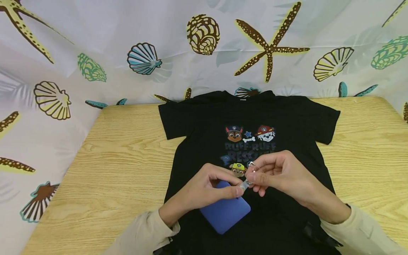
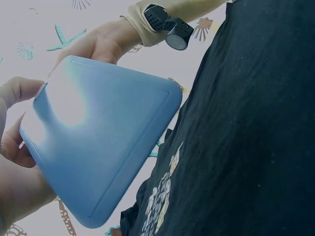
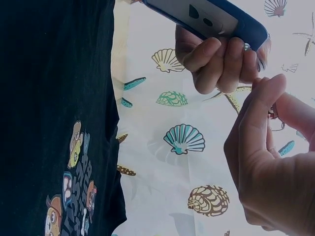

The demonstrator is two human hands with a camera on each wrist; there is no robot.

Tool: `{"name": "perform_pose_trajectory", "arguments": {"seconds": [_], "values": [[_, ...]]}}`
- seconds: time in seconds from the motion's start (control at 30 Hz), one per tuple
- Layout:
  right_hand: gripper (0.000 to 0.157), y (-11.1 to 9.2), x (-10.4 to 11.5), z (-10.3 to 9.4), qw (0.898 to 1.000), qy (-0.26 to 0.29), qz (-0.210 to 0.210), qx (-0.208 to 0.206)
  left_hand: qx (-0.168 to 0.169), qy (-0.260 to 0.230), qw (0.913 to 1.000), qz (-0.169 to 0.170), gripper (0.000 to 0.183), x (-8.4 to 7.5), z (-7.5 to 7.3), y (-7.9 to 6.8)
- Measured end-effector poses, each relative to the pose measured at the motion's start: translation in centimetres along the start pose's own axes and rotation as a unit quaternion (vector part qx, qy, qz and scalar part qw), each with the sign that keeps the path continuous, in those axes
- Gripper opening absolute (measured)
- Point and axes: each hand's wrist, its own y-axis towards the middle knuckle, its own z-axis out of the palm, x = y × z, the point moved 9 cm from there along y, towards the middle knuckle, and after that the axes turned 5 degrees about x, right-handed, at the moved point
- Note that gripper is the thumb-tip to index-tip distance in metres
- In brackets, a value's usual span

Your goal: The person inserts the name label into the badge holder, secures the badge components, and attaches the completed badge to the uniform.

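My left hand [image 1: 204, 187] grips a flat blue case [image 1: 223, 216] with rounded corners, the thumb on top near one end. Its smooth side fills much of the left wrist view; a pale panel with dark shapes [image 3: 201, 16] shows on the other side in the right wrist view. From the case's upper end comes a short translucent strap [image 1: 244, 185], beside my left thumb tip. With thumb and fingertips my right hand [image 1: 283, 177] pinches the small metal clip [image 1: 251, 164] at the strap's end, partly hidden by the fingers. Both hands are close together over the black T-shirt [image 1: 271, 212].
The T-shirt lies spread on a wood-grain table [image 1: 124, 159], its cartoon dog print [image 1: 250, 138] facing up. A white cloth with shells and starfish [image 1: 178, 78] hangs behind and to the sides. Small black cameras [image 2: 170, 27] are strapped at the wrists.
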Motion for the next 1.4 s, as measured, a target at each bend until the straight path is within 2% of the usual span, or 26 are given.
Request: {"name": "perform_pose_trajectory", "arguments": {"seconds": [0.23, 0.43, 0.6, 0.7, 0.8, 0.9, 1.07, 1.23, 1.4], "values": [[0.019, 0.1, 0.0, 0.2, 1.000, -0.003, -0.004, 0.003, -0.012, -0.003, 0.9999, -0.002, 0.014, 0.2, 0.0, -0.1], [0.017, 0.1, -0.2, 0.1, 1.000, -0.012, 0.005, 0.007, -0.010, -0.033, 0.9988, -0.033, 0.017, 1.1, 0.0, -0.1], [0.025, 0.2, -0.2, 0.0, 0.999, -0.014, 0.015, 0.025, -0.009, -0.062, 0.9972, -0.042, 0.023, 1.4, -0.2, -0.2], [0.040, 0.3, 0.2, -0.1, 0.999, -0.004, -0.004, 0.045, -0.012, -0.078, 0.9960, -0.041, 0.029, 1.4, -0.4, -0.2], [0.044, 0.3, 0.7, -0.5, 0.998, -0.016, -0.040, 0.055, -0.007, -0.095, 0.9946, -0.043, 0.034, 1.5, -0.5, -0.2], [0.034, 0.2, 1.2, -0.8, 0.994, -0.057, -0.077, 0.053, 0.007, -0.105, 0.9937, -0.039, 0.034, 1.4, -0.3, -0.1], [0.021, 0.1, 1.8, -1.1, 0.986, -0.119, -0.109, 0.033, 0.029, -0.117, 0.9923, -0.030, 0.033, 1.1, 0.0, -0.2], [0.017, -0.1, 2.5, -1.4, 0.975, -0.170, -0.140, -0.004, 0.042, -0.158, 0.9858, -0.039, 0.030, 1.3, 0.3, -0.2], [0.017, -0.3, 3.0, -1.4, 0.968, -0.194, -0.159, -0.014, 0.063, -0.192, 0.9788, -0.036, 0.033, 1.6, 0.5, -0.2]]}}
